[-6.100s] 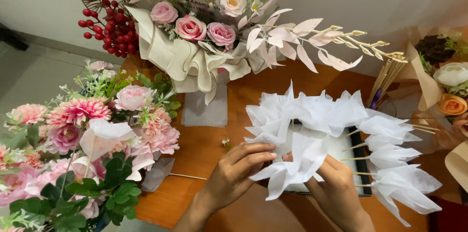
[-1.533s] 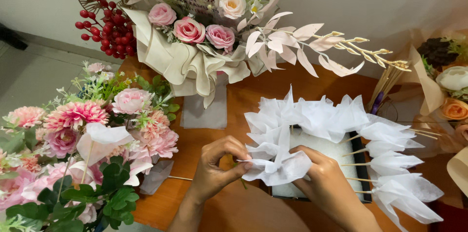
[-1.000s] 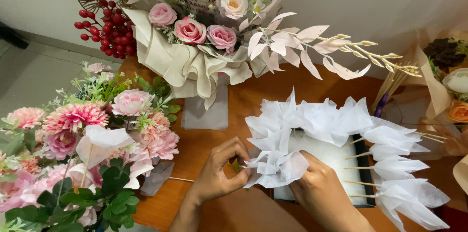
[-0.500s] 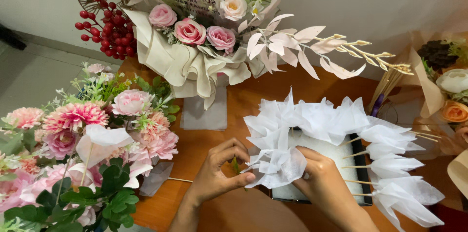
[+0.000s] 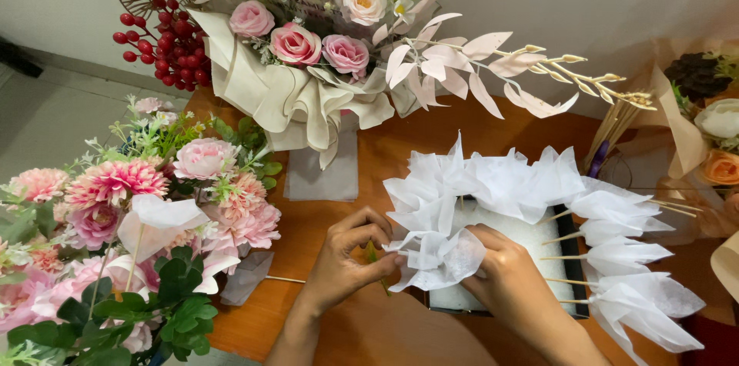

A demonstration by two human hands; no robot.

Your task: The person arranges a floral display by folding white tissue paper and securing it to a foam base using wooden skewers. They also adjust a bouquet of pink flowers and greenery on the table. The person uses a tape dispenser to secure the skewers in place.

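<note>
Hands seat a white paper ruffle (image 5: 435,254) at lower centre.
We see left hand (image 5: 342,262) pinching, right hand (image 5: 504,277) gripping it on foam block (image 5: 531,239); next, we judge, firm pressing.

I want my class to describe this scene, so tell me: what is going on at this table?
A person is working with both bare hands at an orange-brown table. The left hand and right hand both pinch a white gauzy paper tuft at the front left corner of a white foam block. More white tufts on thin sticks ring the block's back and right side. Pink flower arrangements stand to the left, and a bouquet of roses with red berries stands behind.
</note>
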